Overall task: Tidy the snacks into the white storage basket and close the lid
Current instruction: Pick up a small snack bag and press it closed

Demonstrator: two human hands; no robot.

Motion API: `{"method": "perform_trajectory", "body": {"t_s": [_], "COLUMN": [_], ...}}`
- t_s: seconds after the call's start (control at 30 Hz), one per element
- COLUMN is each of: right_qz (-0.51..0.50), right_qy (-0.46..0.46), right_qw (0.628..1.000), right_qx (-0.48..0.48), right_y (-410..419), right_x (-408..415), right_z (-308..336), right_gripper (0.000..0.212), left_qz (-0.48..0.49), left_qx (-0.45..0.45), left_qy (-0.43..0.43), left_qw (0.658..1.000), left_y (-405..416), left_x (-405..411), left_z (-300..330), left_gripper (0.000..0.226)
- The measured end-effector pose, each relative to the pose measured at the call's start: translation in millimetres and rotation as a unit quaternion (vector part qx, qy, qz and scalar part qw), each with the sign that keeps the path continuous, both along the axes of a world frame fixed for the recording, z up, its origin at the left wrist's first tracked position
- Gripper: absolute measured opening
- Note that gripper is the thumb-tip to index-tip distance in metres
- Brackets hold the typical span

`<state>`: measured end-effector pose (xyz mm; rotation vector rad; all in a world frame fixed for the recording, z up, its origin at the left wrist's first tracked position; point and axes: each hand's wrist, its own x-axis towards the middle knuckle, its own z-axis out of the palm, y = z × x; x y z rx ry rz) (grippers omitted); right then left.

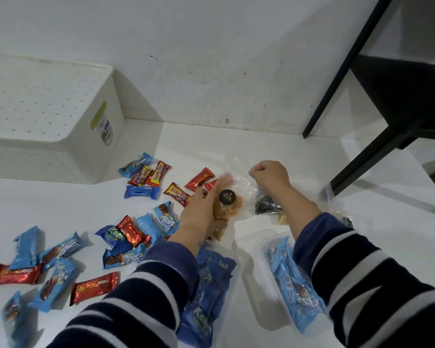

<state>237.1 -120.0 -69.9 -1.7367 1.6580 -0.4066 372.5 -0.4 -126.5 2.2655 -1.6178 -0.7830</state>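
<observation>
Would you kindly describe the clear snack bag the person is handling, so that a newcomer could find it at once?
Start at the white storage basket by the wall, then look right past the scattered wrappers to the two hands. Between the left hand and right hand lies the clear bag of yellow crisps, the only one bearing a round black label.

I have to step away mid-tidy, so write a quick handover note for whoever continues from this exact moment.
Left hand: grip on the clear bag of yellow crisps.
Right hand: fist pinching the bag's plastic top.
White storage basket: back left against the wall, perforated lid on.
Done: dark blue wafers in one clear tub, light blue packs in another clear tub.
Left: loose red and blue bars on the floor, a second bag under the right wrist; load the basket, close the lid.
</observation>
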Motion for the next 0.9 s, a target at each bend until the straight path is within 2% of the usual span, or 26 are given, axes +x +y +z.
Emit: {"method": "perform_trajectory", "body": {"t_s": [0.2, 0.47, 0.57, 0.67, 0.73, 0.9], "right_qz": [0.017, 0.021, 0.049, 0.060, 0.058, 0.070], "right_qy": [0.005, 0.010, 0.011, 0.011, 0.017, 0.019], "right_qw": [1.000, 1.000, 0.999, 0.998, 0.998, 0.997], "right_qx": [-0.001, -0.007, 0.010, 0.000, -0.005, 0.000], "right_y": [0, -4, -6, -11, -15, -13], "right_x": [6, 11, 15, 19, 20, 25], "right_z": [5, 5, 8, 9, 8, 4], "right_gripper": [0.035, 0.018, 0.034, 0.013, 0.010, 0.044], "left_qz": [-0.001, 0.008, 0.008, 0.011, 0.013, 0.014], "left_qx": [0.006, 0.000, -0.003, -0.007, -0.004, 0.001], "left_qy": [-0.003, 0.011, 0.017, 0.020, 0.021, 0.023], "left_qw": [1.000, 1.000, 1.000, 1.000, 1.000, 1.000], "left_y": [-1, 1, 2, 3, 3, 2], "left_x": [-1, 0, -1, -2, -2, -2], "left_z": [-1, -3, -1, 0, 0, -1], "left_gripper": [0.098, 0.097, 0.099, 0.100, 0.102, 0.103]}}
